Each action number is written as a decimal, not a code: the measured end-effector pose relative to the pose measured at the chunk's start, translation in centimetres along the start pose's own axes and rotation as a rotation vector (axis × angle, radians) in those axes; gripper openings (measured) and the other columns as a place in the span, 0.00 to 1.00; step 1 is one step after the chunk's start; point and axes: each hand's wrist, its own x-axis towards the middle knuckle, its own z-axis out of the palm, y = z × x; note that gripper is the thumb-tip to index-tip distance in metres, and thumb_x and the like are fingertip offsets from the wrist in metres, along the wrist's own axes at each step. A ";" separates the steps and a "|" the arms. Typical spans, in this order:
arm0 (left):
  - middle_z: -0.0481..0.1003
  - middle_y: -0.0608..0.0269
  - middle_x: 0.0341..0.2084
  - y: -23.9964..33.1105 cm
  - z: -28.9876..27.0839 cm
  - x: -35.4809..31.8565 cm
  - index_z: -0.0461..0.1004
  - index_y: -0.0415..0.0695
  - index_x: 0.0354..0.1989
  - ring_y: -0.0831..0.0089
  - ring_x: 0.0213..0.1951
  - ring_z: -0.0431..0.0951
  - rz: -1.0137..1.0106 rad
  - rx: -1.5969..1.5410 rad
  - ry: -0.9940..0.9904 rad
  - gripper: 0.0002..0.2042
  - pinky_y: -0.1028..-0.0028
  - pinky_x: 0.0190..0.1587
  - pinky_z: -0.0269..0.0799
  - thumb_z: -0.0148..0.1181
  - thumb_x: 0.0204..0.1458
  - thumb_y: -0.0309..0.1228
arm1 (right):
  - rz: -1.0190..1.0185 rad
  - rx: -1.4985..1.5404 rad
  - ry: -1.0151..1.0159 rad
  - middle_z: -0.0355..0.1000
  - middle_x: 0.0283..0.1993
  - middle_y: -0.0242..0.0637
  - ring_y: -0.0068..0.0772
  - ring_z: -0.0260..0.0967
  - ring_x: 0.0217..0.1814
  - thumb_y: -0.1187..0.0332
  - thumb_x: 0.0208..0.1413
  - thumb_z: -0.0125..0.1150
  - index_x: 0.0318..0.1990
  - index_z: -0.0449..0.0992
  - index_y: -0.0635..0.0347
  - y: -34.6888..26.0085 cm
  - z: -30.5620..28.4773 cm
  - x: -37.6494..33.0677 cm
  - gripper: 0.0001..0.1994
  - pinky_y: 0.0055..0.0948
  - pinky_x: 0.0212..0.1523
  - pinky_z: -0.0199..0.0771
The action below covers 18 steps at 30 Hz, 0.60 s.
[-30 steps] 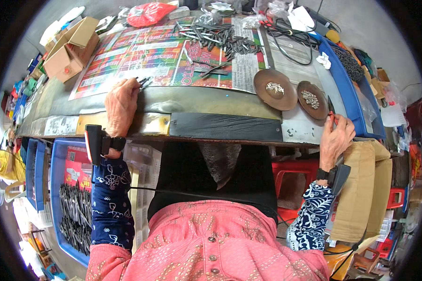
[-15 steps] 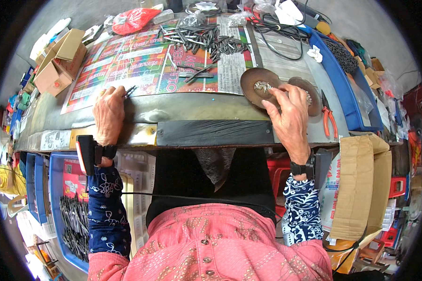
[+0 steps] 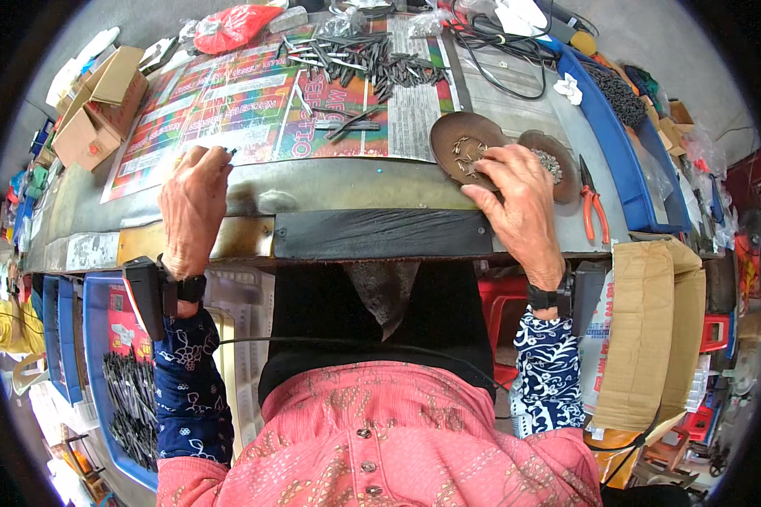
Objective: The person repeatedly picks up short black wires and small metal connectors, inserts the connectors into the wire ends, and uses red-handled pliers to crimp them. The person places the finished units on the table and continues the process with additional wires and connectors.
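My left hand [image 3: 193, 198] is raised over the near left edge of the bench, fingers curled round a small dark piece [image 3: 232, 152] whose tip sticks out; the rest of it is hidden. My right hand [image 3: 520, 196] reaches over a round brown dish [image 3: 445, 135], fingertips down among scattered small metal pins [image 3: 462, 152]. Its thumb is spread from the fingers, with nothing visible between them. Beside that hand, a second brown dish [image 3: 566, 183] holds small silvery pieces [image 3: 550, 165]. Further back, a heap of black strips [image 3: 380, 68] lies on a colourful printed sheet [image 3: 228, 110].
Red-handled pliers [image 3: 594, 211] lie right of the dishes, beside a long blue tray [image 3: 643, 198]. A cardboard box [image 3: 93, 135] stands at left, and black cable [image 3: 507, 80] coils at the back. Below the bench edge are a blue bin of black strips [image 3: 131, 406] and a carton [image 3: 643, 338].
My left hand has lifted and turned, hiding more of the dark piece. My right thumb has shifted slightly left, and the pins in the dish are now more spread out.
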 end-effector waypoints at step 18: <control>0.72 0.56 0.26 4.8 1.3 1.5 0.74 0.44 0.31 0.53 0.30 0.74 0.053 -0.258 -0.157 0.04 0.60 0.31 0.68 0.60 0.50 0.28 | 0.055 -0.010 0.078 0.70 0.48 0.39 0.44 0.62 0.57 0.63 0.46 0.69 0.42 0.79 0.58 -0.4 -0.2 -0.8 0.16 0.44 0.53 0.59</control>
